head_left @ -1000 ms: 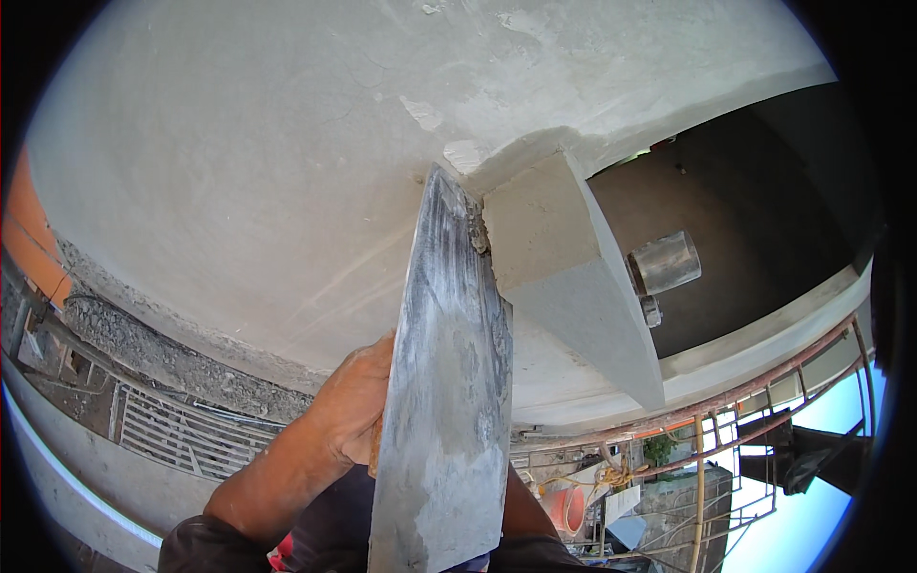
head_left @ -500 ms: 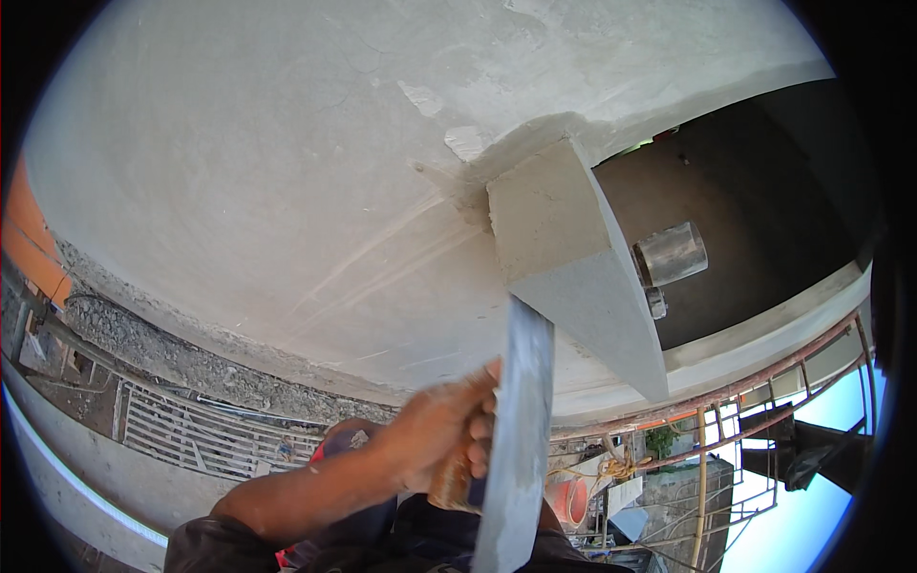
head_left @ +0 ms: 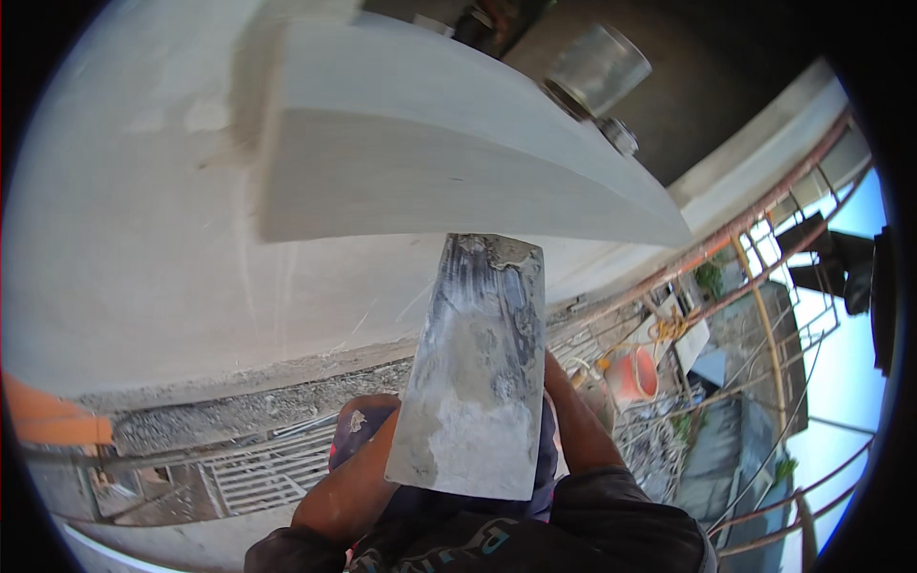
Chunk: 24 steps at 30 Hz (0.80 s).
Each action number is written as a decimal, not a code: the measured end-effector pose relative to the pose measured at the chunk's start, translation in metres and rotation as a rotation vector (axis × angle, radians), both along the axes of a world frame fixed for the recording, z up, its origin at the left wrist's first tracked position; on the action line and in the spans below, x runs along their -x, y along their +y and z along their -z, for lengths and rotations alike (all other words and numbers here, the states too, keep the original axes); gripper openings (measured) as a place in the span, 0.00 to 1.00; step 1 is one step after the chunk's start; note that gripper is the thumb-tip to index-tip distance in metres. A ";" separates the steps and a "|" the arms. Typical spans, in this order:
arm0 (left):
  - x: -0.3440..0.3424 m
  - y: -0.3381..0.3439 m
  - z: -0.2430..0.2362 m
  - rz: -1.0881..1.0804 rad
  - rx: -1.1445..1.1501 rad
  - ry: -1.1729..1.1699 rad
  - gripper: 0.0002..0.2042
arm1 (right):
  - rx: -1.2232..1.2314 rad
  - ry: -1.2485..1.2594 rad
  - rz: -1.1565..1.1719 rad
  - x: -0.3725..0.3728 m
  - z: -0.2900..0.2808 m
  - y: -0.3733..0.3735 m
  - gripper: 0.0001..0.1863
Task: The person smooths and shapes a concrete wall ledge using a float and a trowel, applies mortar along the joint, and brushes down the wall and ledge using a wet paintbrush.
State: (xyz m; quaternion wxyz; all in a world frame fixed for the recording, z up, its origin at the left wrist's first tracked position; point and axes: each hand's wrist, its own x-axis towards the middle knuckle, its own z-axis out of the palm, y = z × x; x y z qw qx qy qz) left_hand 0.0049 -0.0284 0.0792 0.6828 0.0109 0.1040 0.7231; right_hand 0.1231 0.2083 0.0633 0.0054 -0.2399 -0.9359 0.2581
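A broad, flat plastering trowel (head_left: 473, 372) fills the lower middle, its metal face smeared with grey plaster. Its far edge meets or overlaps the near edge of a smooth cement ledge (head_left: 401, 177) jutting from the wall; whether they touch I cannot tell. From the lower left my left forearm (head_left: 349, 487) runs up behind the blade, and my right forearm (head_left: 585, 420) does the same on the other side. Both hands are hidden behind the blade, so their fingers and grip do not show.
A plastered wall (head_left: 143, 258) spreads to the left. Past the ledge is a dark opening with a clear cylindrical container (head_left: 597, 72) at its edge. Reddish scaffold pipe (head_left: 745, 224) curves along the right. Below are rubble (head_left: 229, 415), a slatted white panel (head_left: 263, 477) and an orange bucket (head_left: 632, 374).
The view has swung, so the ledge now lies across the upper middle. The trowel has turned from nearly edge-on to show its broad face. The left hand, seen before, is now behind it.
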 end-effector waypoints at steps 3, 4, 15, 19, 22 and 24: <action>-0.012 0.041 0.000 -0.002 0.016 -0.001 0.18 | 0.064 0.092 0.107 -0.031 -0.024 0.001 0.16; -0.016 0.054 0.001 -0.001 0.018 -0.003 0.19 | 0.075 0.109 0.137 -0.041 -0.028 -0.003 0.16; -0.036 0.119 0.086 0.128 0.067 -0.015 0.20 | 0.960 0.595 0.370 -0.104 0.074 -0.089 0.22; -0.023 0.139 0.125 0.224 -0.014 0.331 0.19 | 1.234 0.969 0.694 -0.100 0.159 -0.086 0.23; -0.030 0.161 0.084 0.495 0.191 0.583 0.18 | 1.220 1.178 0.864 -0.134 0.181 -0.084 0.24; -0.032 0.170 0.106 0.425 -0.250 1.460 0.20 | 1.157 1.253 0.945 -0.169 0.181 -0.089 0.24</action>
